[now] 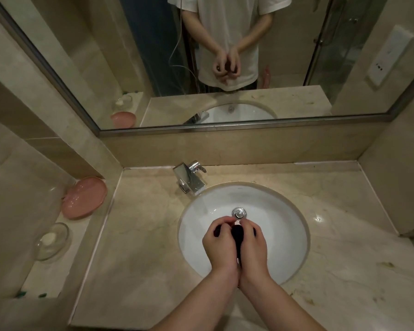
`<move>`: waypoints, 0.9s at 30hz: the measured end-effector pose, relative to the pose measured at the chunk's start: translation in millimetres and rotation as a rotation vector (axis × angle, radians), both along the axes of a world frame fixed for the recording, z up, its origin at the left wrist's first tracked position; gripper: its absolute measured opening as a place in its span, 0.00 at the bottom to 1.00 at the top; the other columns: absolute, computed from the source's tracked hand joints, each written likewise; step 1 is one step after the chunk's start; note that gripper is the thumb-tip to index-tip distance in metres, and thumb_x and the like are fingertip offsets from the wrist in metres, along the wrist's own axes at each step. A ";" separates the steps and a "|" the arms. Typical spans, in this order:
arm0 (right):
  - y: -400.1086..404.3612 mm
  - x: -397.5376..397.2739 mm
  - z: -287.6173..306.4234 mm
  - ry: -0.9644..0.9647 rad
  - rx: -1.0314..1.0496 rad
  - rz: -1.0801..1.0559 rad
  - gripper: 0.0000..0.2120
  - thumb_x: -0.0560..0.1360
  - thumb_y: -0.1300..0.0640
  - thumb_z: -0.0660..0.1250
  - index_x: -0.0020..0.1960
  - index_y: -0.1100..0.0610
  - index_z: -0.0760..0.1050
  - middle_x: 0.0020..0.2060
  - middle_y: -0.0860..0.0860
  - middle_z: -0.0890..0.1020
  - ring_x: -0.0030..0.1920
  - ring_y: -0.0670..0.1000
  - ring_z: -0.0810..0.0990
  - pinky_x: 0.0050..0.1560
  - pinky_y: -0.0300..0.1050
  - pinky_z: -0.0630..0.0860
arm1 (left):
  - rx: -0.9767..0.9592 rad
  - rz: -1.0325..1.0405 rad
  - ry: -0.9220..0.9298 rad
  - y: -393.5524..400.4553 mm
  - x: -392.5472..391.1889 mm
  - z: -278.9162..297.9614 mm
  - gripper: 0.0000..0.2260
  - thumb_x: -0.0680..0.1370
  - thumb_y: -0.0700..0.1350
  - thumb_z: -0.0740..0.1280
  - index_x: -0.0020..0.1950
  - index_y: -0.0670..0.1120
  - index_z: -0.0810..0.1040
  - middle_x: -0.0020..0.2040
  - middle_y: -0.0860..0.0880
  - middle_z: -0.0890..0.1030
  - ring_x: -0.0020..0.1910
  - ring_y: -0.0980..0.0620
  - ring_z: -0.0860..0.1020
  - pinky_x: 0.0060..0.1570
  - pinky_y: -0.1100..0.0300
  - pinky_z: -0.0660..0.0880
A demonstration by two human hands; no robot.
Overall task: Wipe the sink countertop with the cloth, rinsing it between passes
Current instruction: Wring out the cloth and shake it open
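Over the white basin (201, 216) I have my left hand (221, 243) and right hand (251, 244) pressed together, both clenched round the dark cloth (237, 235), apparently wringing it; tap (190, 179) dry, no water showing; the bench (344, 256) looks smeared at right, so passes remain.

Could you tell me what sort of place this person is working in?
Most likely a bathroom, perhaps in a hotel or a flat. A white sink is set into a beige stone countertop with a chrome faucet, a wall mirror reflects a glass shower door, and a soap dish sits on the side ledge.
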State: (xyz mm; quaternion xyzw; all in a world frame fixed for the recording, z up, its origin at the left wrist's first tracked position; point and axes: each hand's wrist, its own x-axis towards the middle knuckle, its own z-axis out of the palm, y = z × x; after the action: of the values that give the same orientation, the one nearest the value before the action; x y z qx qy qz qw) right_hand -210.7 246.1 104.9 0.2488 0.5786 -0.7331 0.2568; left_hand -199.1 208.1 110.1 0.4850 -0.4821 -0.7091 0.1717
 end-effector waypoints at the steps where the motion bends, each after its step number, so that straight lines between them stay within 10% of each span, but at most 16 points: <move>1: 0.6 -4.2 -0.9 -0.072 -0.074 0.004 0.10 0.81 0.56 0.62 0.48 0.59 0.79 0.41 0.54 0.86 0.45 0.54 0.85 0.46 0.51 0.80 | -0.097 -0.035 0.023 0.3 0.8 -2.8 0.16 0.75 0.30 0.61 0.39 0.45 0.84 0.40 0.48 0.86 0.45 0.46 0.84 0.48 0.52 0.81; 7: 9.2 -13.6 1.7 -0.389 -0.528 0.038 0.17 0.83 0.65 0.50 0.44 0.62 0.75 0.34 0.54 0.78 0.40 0.51 0.79 0.41 0.41 0.77 | -0.577 -0.258 0.163 3.6 11.5 -20.1 0.18 0.70 0.26 0.59 0.35 0.47 0.82 0.40 0.52 0.85 0.47 0.50 0.83 0.51 0.55 0.79; 11: 16.5 -28.5 -0.1 -0.367 -0.314 0.311 0.15 0.85 0.62 0.52 0.45 0.60 0.73 0.35 0.55 0.78 0.35 0.52 0.77 0.27 0.39 0.78 | -0.866 -0.337 0.280 -1.9 11.4 -30.3 0.17 0.68 0.23 0.61 0.38 0.45 0.77 0.49 0.56 0.83 0.53 0.53 0.82 0.50 0.60 0.77; 15: 21.2 -39.7 6.4 -0.349 -0.264 0.439 0.14 0.85 0.61 0.54 0.45 0.60 0.75 0.33 0.54 0.81 0.38 0.52 0.78 0.36 0.40 0.78 | -1.027 -0.470 0.406 -10.5 11.5 -33.8 0.16 0.71 0.29 0.59 0.48 0.48 0.76 0.59 0.54 0.80 0.60 0.53 0.79 0.54 0.60 0.77; 20: 31.4 -60.9 1.6 0.464 0.366 0.643 0.08 0.82 0.58 0.58 0.53 0.51 0.76 0.44 0.56 0.83 0.44 0.54 0.82 0.48 0.50 0.78 | -0.065 -0.568 0.221 -15.2 19.6 -35.3 0.21 0.79 0.46 0.65 0.72 0.56 0.68 0.68 0.56 0.75 0.69 0.52 0.74 0.67 0.58 0.73; 22: 39.0 -70.1 8.1 0.598 0.284 0.765 0.09 0.83 0.58 0.59 0.55 0.48 0.75 0.39 0.54 0.81 0.40 0.52 0.80 0.45 0.47 0.76 | 0.413 -0.626 0.253 -29.9 18.7 -35.6 0.25 0.76 0.47 0.69 0.73 0.47 0.72 0.69 0.43 0.76 0.70 0.42 0.74 0.70 0.43 0.70; 27: 39.8 -74.1 40.0 0.498 -0.105 1.061 0.10 0.82 0.64 0.58 0.56 0.56 0.77 0.36 0.53 0.77 0.40 0.48 0.78 0.44 0.37 0.75 | 0.770 -1.138 0.427 -47.7 6.6 -22.9 0.35 0.75 0.51 0.73 0.77 0.40 0.65 0.74 0.33 0.67 0.74 0.30 0.64 0.71 0.32 0.62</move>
State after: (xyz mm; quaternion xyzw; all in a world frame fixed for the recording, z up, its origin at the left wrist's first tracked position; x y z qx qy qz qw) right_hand -284.7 285.9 144.9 -0.2677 0.6297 -0.5683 0.4569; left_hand -192.5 160.5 87.3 0.0355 -0.3317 -0.8876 -0.3175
